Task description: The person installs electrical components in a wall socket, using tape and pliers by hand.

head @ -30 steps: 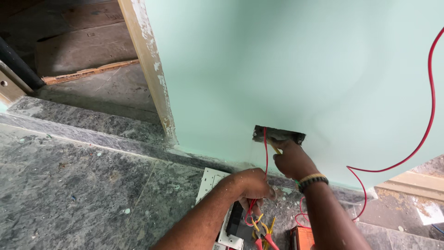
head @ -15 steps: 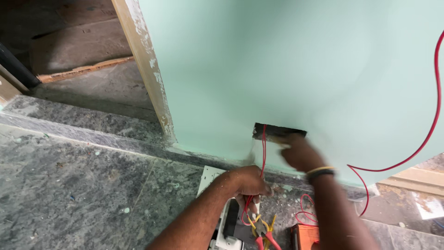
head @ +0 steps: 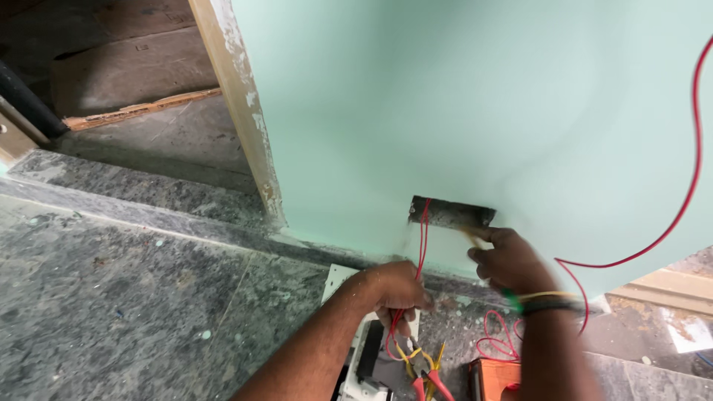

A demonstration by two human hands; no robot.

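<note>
The left hand (head: pixel 397 291) pinches thin red wires (head: pixel 422 245) that run up into the wall box (head: pixel 451 214) above the floor's edge, light and limp, best gripped near their ends, while the right hand (head: pixel 509 260) closes on a blurred slim tool.

Two hands in view: left hand (head: pixel 397 288) near centre, right hand (head: pixel 509 260) just right of it. One rectangular wall opening (head: pixel 451 214) low in the green wall. Two thin red wires (head: pixel 422 238) running down from that opening. One long red wire (head: pixel 687 178) looping along the far right. One white switch plate (head: pixel 364 349) on the floor. One pair of red-handled pliers (head: pixel 427 375). One orange box (head: pixel 496 377). One wristband (head: pixel 548 300).
</note>
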